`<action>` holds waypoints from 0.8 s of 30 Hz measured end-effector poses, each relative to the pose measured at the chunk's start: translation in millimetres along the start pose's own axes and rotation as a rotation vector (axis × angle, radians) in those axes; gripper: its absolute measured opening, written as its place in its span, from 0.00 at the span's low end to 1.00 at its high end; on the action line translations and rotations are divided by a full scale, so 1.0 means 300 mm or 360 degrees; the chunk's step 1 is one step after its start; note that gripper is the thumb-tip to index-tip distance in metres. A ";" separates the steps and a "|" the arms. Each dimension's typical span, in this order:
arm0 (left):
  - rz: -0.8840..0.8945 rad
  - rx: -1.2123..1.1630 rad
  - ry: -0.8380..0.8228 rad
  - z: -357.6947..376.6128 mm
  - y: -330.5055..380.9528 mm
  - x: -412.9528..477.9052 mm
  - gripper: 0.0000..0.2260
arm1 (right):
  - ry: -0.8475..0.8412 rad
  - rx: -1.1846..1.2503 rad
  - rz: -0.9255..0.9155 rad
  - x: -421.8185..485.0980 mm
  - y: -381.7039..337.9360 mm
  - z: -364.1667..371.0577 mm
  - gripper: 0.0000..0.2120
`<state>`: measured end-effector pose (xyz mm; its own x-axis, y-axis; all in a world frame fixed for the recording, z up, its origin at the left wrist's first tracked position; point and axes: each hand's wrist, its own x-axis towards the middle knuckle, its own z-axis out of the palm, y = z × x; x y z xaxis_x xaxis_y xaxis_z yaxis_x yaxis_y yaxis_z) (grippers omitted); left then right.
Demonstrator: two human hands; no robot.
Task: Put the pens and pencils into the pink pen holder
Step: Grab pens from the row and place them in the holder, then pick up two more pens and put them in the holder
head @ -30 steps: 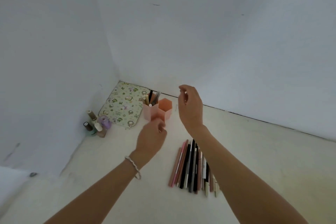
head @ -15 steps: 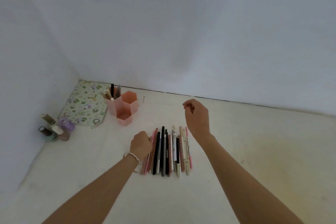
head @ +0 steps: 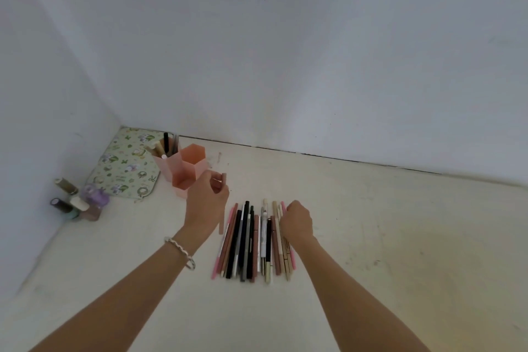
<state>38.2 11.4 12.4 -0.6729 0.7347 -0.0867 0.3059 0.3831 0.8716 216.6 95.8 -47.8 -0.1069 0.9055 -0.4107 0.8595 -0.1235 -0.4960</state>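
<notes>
Pink pencil [head: 221,223] pinched in left hand [head: 206,204].

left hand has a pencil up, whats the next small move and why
Probably move the left hand forward and drop its dusty-pink pencil into the pink pen holder: the pencil is already off the row of pens, and the holder's open cell stands just beyond the fingers.

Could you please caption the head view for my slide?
Left hand holds a pencil near the holder; right hand on the pen row.
</notes>
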 end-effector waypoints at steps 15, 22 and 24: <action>0.0546 -0.0252 0.1053 -0.373 0.104 0.244 0.12 | 0.0414 0.1253 -0.0653 -0.040 -0.457 -0.247 0.20; 0.0515 0.0171 0.0722 -0.345 -0.012 0.305 0.11 | 0.0455 0.1429 -0.1091 -0.124 -0.708 -0.159 0.20; 0.0568 0.0405 0.0690 -0.339 -0.051 0.299 0.10 | 0.0453 0.1430 -0.1184 -0.131 -0.740 -0.129 0.19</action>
<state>-95.5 14.5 40.3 -0.6954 0.5683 0.4399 0.6781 0.3161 0.6636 49.5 103.2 108.0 -0.2179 0.9183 0.3306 -0.0340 0.3314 -0.9429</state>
